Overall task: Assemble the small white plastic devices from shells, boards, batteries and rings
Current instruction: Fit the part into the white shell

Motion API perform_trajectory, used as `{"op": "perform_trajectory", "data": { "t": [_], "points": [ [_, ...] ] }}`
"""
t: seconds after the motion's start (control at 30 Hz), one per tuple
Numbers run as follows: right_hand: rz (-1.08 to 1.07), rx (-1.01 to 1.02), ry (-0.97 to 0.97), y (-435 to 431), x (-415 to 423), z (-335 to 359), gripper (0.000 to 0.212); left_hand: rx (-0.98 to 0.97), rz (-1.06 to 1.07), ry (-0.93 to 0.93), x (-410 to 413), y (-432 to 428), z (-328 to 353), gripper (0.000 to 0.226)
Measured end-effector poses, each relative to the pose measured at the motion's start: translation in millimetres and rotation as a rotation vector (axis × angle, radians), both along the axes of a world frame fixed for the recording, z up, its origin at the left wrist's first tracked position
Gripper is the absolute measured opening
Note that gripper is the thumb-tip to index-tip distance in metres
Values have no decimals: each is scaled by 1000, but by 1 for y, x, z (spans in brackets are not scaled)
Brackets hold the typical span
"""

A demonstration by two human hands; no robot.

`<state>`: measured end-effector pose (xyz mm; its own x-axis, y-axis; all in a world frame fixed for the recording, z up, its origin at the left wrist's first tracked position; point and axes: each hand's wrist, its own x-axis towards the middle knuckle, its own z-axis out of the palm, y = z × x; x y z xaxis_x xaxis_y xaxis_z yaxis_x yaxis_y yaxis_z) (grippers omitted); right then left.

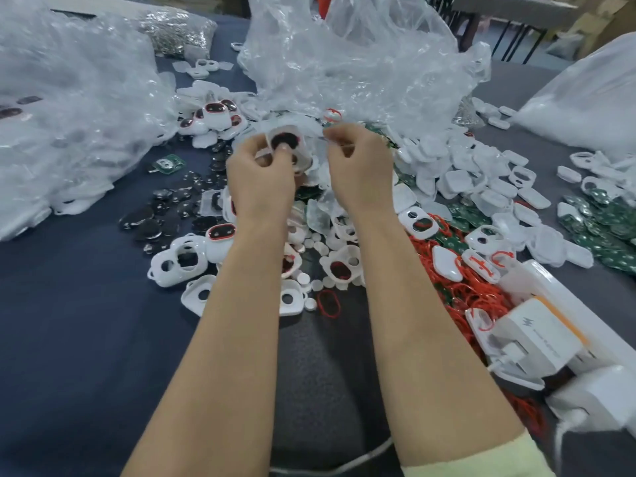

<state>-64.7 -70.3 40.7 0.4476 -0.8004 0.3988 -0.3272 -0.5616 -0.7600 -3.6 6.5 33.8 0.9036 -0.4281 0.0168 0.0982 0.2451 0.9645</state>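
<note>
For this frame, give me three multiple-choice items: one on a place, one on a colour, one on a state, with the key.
1. Where does the heap of thin red rings lie?
A. near the person's right forearm
B. far left, under the clear bags
C. on a shelf

2. What colour are the circuit boards piled at the right edge?
A. blue
B. green
C. yellow

3. What is the left hand doing?
A. resting flat on the cloth
B. holding up a white plastic shell with a dark oval window
C. hanging empty

Key: 1 A, the rings spread by the white charger boxes; 2 B, the boards look green; 3 B, fingers grip the shell above the pile.
</note>
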Motion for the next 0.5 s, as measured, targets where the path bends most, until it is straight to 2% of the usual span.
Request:
{"op": "perform_trajectory", "data": {
  "t": [0.07,0.13,0.2,0.27,0.33,0.4,0.5],
  "points": [
    [39,-64,241,-1,21,0,40,-41,48,63,12,8,3,12],
    [23,-101,485,-1,39,-5,41,-61,81,95,20,14,4,13],
    [-33,-97,546,0,47,-10,34,-83,93,114,24,19,2,15],
    [-86,-76,406,1,45,-13,28,-96,89,135,26,19,0,16],
    [-109,-4,152,-2,37,-10,24,-88,75,138,25,17,-1,15],
    [-90,126,-111,-6,24,-3,21,-68,40,136,21,11,-3,15],
    [-13,327,-308,-13,-1,5,16,-17,-38,103,9,0,-8,20]
  ]
}}
